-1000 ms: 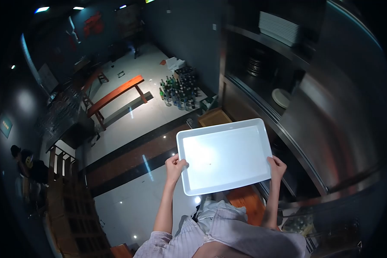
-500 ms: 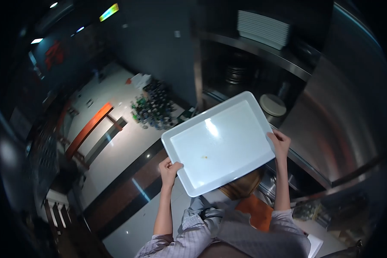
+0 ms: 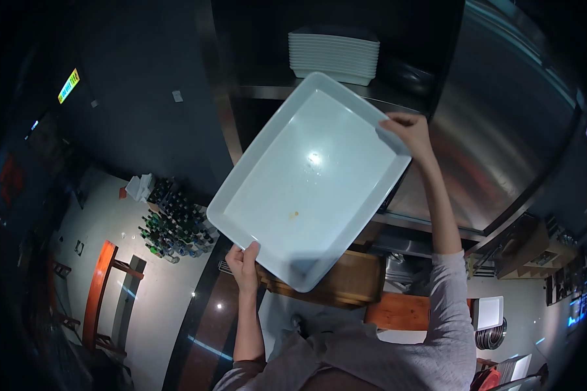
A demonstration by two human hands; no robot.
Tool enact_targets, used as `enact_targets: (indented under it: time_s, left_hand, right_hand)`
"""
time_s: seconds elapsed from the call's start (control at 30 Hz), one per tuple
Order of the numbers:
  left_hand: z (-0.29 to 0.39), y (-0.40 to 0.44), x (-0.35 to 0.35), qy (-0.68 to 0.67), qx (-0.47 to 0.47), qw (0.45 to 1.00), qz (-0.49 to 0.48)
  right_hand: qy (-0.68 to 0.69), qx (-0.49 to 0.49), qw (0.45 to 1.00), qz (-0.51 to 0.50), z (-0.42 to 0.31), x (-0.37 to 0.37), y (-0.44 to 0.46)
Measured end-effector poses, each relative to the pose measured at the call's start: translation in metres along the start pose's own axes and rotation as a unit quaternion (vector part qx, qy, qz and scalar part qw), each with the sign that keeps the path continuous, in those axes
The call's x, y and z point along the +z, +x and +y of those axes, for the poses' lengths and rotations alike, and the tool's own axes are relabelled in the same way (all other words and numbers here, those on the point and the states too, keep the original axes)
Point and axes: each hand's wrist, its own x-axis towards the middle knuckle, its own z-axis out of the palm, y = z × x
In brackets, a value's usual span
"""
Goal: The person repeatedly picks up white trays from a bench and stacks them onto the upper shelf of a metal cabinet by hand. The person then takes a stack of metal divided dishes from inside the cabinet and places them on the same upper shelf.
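A white rectangular tray [image 3: 332, 176] with raised sides is held up, tilted, in front of a metal shelf unit. Its inner face shows a small yellowish-brown spot and some wet-looking specks. My left hand [image 3: 244, 264] grips the lower left rim, thumb on the inside. At the upper right corner, my right hand [image 3: 407, 133] is closed on the rim with the arm raised. Just behind the tray's top edge, a stack of similar white trays [image 3: 332, 55] sits on the upper shelf [image 3: 261, 92]. The lower shelves are mostly hidden by the tray.
Many green and dark bottles [image 3: 176, 225] stand on the floor at left, near an orange bench [image 3: 99, 293]. A dark round bowl [image 3: 411, 75] is beside the tray stack. Below the tray is a wooden surface [image 3: 352, 277]. A shiny metal panel [image 3: 496, 130] rises at right.
The tray has risen toward the upper shelf and turned steeper, its right side lifted by my right hand. My view has swung right, bringing the shelf stack nearer the middle.
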Motion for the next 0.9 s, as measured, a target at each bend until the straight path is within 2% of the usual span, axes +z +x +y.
enact_targets:
  time_s: [0.1, 0.17, 0.37, 0.6, 0.83, 0.9]
  left_hand:
    - [0.007, 0.017, 0.023, -0.055, 0.000, 0.998, -0.017]
    - [0.009, 0.029, 0.040, -0.086, -0.038, 0.995, -0.019]
    - [0.013, 0.080, 0.089, -0.137, -0.022, 0.989, -0.042]
    - [0.037, 0.115, 0.150, -0.195, 0.001, 0.981, -0.018]
    - [0.038, 0.138, 0.181, -0.201, 0.023, 0.979, -0.013]
    - [0.039, 0.143, 0.191, -0.216, 0.019, 0.976, -0.013]
  right_hand:
    - [-0.097, -0.063, 0.993, -0.004, -0.035, -0.008, 0.050]
    - [-0.152, -0.071, 0.986, -0.009, -0.061, -0.011, 0.080]
    - [-0.205, -0.124, 0.970, -0.041, -0.102, -0.009, 0.162]
    - [-0.299, -0.171, 0.939, 0.012, -0.089, -0.002, 0.235]
    - [-0.300, -0.107, 0.948, 0.012, -0.055, -0.001, 0.278]
    - [-0.272, -0.096, 0.957, 0.040, -0.049, 0.001, 0.285]
